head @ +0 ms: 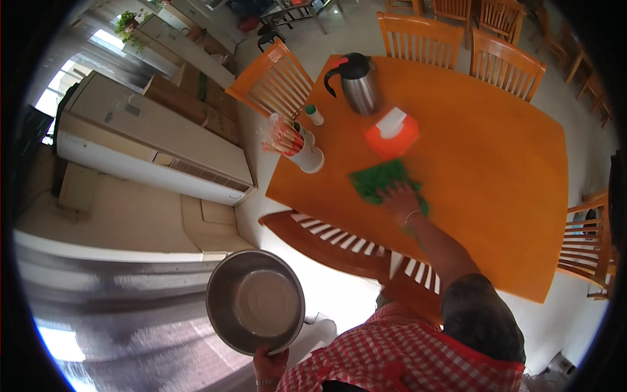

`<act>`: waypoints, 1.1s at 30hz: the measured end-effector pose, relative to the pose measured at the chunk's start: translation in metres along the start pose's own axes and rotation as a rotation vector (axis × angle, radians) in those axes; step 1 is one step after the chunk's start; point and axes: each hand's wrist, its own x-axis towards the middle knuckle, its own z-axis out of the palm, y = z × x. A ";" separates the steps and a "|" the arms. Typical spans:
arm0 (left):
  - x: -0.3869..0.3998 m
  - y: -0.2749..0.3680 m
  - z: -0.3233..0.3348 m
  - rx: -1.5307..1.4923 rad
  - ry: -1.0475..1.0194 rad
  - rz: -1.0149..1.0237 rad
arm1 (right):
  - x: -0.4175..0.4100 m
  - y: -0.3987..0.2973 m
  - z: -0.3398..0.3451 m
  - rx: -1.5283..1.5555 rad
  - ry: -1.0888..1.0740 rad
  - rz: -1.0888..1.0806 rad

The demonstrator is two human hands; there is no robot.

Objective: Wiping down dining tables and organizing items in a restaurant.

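My right hand lies spread and slightly blurred on a green cloth, pressing it to the orange wooden table. At the lower left, my left hand grips the rim of a round metal basin, whose inside faces the camera. Beyond the cloth stands a red tissue box with a white tissue sticking out. Behind it is a steel thermos jug with a black lid and handle. A white holder with wrapped chopsticks stands near the table's left edge, beside a small green-capped container.
Wooden chairs are close against the near side of the table, between it and me. More chairs stand at the far side and one at the right. A white cabinet-like appliance and cardboard boxes are on the left.
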 end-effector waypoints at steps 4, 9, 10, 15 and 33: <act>0.038 0.038 0.040 0.009 -0.001 0.085 | 0.068 -0.014 -0.001 0.065 -0.130 -0.058; 0.065 0.084 0.063 0.058 -0.056 0.084 | 0.099 0.024 -0.016 0.029 -0.056 0.311; 0.071 0.092 0.067 0.058 -0.010 0.078 | 0.108 0.028 -0.019 0.049 -0.027 0.441; 0.104 0.132 0.080 0.176 0.028 0.087 | 0.198 -0.014 -0.026 0.267 0.009 0.442; 0.259 0.326 0.140 0.287 -0.246 -0.061 | 0.142 -0.206 0.003 0.343 0.040 -0.192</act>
